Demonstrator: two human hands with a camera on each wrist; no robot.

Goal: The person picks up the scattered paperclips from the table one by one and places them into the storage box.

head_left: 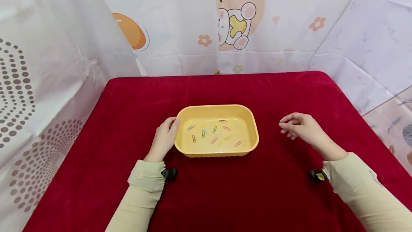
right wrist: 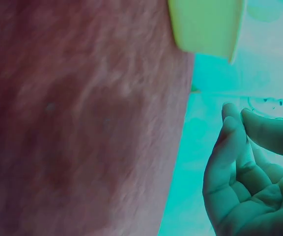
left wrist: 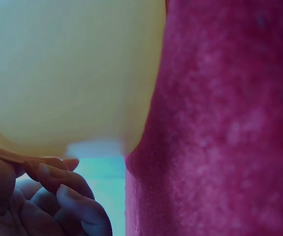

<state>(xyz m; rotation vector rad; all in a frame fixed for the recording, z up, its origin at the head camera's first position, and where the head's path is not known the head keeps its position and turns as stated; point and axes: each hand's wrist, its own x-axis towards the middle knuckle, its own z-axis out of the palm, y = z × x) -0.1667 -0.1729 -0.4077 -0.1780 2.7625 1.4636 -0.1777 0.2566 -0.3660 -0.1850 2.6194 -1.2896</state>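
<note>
A yellow plastic tray (head_left: 217, 151) with rounded corners sits on the red cloth, several coloured paper clips scattered over its floor. Among them are a brown clip (head_left: 194, 139), a blue clip (head_left: 191, 127) and a pink clip (head_left: 238, 143). My left hand (head_left: 164, 137) grips the tray's left end, thumb at the rim; in the left wrist view the fingers (left wrist: 77, 196) curl beside the tray wall. To the right of the tray, my right hand (head_left: 304, 130) hangs above the cloth. Its thumb and forefinger tips come close together, with no object visible between them in the right wrist view.
Red velvety cloth (head_left: 225, 192) covers the table, whose far edge runs close to a patterned white curtain (head_left: 180, 62). More curtain hangs along the left and right sides. A dark wrist camera (head_left: 172, 174) is strapped at the left cuff, another (head_left: 313, 175) at the right.
</note>
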